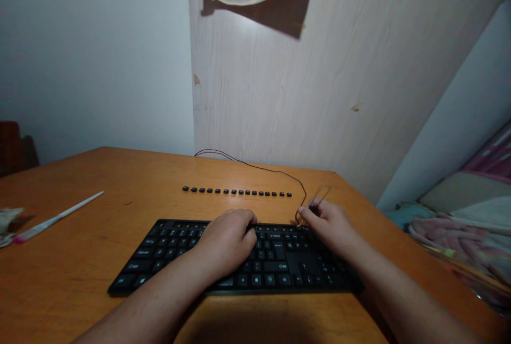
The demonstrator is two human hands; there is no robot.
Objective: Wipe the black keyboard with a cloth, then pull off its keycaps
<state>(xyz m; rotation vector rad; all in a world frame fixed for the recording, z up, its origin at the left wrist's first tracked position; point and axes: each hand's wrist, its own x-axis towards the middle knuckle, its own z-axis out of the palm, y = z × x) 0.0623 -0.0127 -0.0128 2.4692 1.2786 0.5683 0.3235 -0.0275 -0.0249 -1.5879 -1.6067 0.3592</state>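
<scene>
A black keyboard (275,267) lies on the table in front of me. My left hand (229,240) rests over its middle, fingers curled toward the far edge and thumb by the keys. Over the upper right part, my right hand (331,224) pinches a wire keycap puller (322,193); its thin loop sticks up above the fingers, and its lower end is at the top row. Along that row, small bare key spots show without caps. Behind the keyboard, several small black keycaps (241,192) lie in a straight line.
The keyboard's cable (271,169) curves over the back of the wooden table (131,179). At left lie a white stick with a pink end (59,217) and a crumpled pale thing (8,224). A wall stands behind; folded cloth (443,237) is beyond the right edge.
</scene>
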